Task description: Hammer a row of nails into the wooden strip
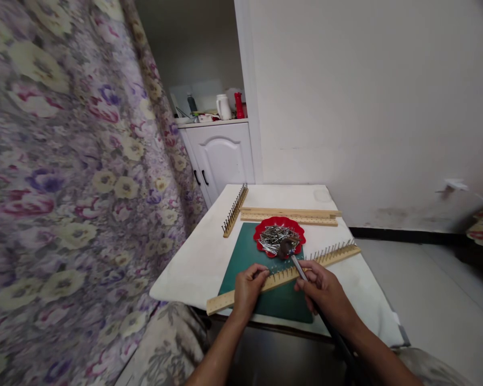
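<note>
A wooden strip [221, 303] lies at a slant across a green mat, with a row of upright nails [330, 252] along its middle and right part. Fingers pinched, my left hand [247, 289] holds a nail against the strip at the left end of that row; the nail is mostly hidden by the fingertips. My right hand [326, 289] is wrapped round the handle of a hammer [299, 267], whose dark head is raised above the strip. Just behind the hammer head, a red scalloped dish [258, 230] holds many loose nails [276, 236].
The green mat [235, 262] lies on a white-covered table [185, 273]. Two more wooden strips [290, 216] lie behind the dish. Another nail-studded strip [234, 212] stands at the back left. A floral curtain [84, 214] hangs on the left; a white cabinet [223, 155] is behind.
</note>
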{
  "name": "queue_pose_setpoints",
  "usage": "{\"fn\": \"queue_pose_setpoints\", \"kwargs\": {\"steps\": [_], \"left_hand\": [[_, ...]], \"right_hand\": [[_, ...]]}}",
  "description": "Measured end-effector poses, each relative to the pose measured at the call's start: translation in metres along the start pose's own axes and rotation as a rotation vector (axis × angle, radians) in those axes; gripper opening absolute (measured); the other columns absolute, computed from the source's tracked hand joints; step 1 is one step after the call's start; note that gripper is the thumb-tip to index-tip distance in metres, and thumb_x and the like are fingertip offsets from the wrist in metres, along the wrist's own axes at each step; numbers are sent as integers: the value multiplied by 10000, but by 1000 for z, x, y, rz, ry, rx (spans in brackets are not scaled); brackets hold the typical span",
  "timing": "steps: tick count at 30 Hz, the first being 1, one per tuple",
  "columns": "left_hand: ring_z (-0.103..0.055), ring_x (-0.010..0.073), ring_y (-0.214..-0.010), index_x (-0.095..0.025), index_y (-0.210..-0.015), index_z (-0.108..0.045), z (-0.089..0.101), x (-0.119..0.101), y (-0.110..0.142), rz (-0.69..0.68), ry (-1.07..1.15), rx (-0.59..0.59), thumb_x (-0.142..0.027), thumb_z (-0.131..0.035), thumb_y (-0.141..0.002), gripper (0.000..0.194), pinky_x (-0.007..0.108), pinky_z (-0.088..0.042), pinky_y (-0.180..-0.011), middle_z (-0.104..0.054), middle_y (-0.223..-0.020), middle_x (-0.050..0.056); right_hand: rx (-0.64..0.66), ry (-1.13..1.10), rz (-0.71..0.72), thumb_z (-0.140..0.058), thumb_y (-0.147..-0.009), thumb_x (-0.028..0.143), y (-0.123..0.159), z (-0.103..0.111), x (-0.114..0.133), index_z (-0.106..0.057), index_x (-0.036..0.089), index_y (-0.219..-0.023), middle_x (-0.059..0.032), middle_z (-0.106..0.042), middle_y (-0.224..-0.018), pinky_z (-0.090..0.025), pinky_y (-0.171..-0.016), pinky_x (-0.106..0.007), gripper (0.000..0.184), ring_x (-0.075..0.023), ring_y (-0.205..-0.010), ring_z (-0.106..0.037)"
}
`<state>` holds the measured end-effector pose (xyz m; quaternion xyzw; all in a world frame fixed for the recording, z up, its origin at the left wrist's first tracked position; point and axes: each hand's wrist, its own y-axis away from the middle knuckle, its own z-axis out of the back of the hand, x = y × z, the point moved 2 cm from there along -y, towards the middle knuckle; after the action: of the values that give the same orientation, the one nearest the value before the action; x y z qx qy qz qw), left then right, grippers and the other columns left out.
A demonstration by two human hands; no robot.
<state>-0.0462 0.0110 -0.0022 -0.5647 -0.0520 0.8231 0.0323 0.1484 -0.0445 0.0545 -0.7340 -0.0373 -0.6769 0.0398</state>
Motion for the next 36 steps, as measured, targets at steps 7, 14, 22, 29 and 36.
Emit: {"fn": "queue_pose_setpoints", "kwargs": {"steps": [7,14,22,29,36], "left_hand": [[-526,135,-611,-168,-756,-688,2,-1,-1,-56,-89,8,-362,-566,-744,229,204,-371,-567,-633,-654,-6],[-509,119,-596,-162,-748,-693,-1,4,-2,-42,-111,18,-342,-557,-739,227,182,-358,-559,-592,-616,-29],[-513,123,-612,-148,-740,-696,-1,3,-1,-73,-97,32,-359,-550,-754,256,179,-353,-561,-584,-620,-32],[-500,122,-600,-143,-711,-691,-1,-1,-1,-55,-95,28,-371,-579,-729,254,177,-342,-547,-578,-608,-31],[-520,126,-633,-137,-744,-694,-1,1,-2,-73,-118,46,-348,-563,-749,248,175,-348,-562,-604,-642,-22]], "right_hand": [[33,0,-25,-572,-774,279,5,-6,3,-516,194,-1107,51,-617,-652,-305,-304,-173,348,-52,-297,-426],[131,39,-78,-556,-763,227,15,-21,6,-543,211,-1072,73,-590,-618,-285,-294,-156,310,-38,-280,-400],[136,67,-88,-545,-766,238,12,-27,2,-527,216,-1100,56,-626,-648,-318,-298,-167,335,-55,-284,-447],[134,71,-84,-536,-766,227,13,-28,3,-535,223,-1097,52,-626,-661,-306,-296,-169,331,-52,-279,-434],[142,77,-65,-527,-773,224,12,-27,2,-521,212,-1089,70,-581,-631,-314,-298,-164,316,-49,-285,-434]]}}
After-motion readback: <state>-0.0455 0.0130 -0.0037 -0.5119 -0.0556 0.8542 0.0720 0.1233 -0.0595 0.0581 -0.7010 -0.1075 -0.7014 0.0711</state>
